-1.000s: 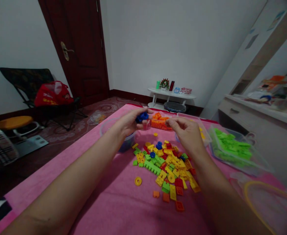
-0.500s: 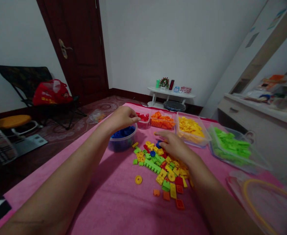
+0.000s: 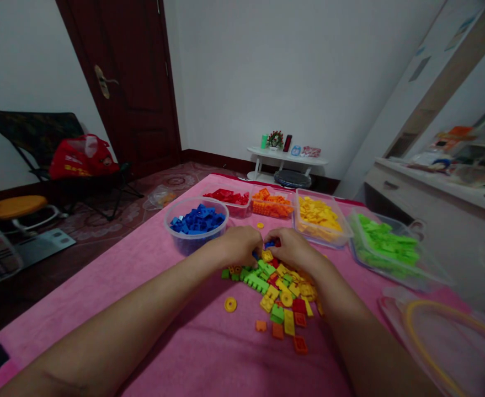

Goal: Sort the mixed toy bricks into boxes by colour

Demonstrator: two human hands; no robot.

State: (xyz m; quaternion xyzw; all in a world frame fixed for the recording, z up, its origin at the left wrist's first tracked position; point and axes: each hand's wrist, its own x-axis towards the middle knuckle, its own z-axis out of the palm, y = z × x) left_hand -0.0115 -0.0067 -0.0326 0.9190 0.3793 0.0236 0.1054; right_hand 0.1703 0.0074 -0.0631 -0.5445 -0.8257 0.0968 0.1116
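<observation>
A loose pile of building blocks in yellow, green, red and orange lies on the pink cloth, both hands at its far edge. My left hand reaches down with its fingers closed at a small blue block, which is mostly hidden. Beside it, my right hand has curled fingers on another blue block. A yellow wheel-shaped piece lies apart, left of the pile. Left of my hands stands a round clear tub of blue blocks.
Along the far side stand clear boxes of red blocks, orange blocks, yellow blocks and green blocks. A clear lid with a yellow ring lies at the right. Pink cloth covers the table.
My left hand has come from above the blue tub down and right to the pile. My right hand's fingers have curled in on a blue block. The view has shifted slightly.
</observation>
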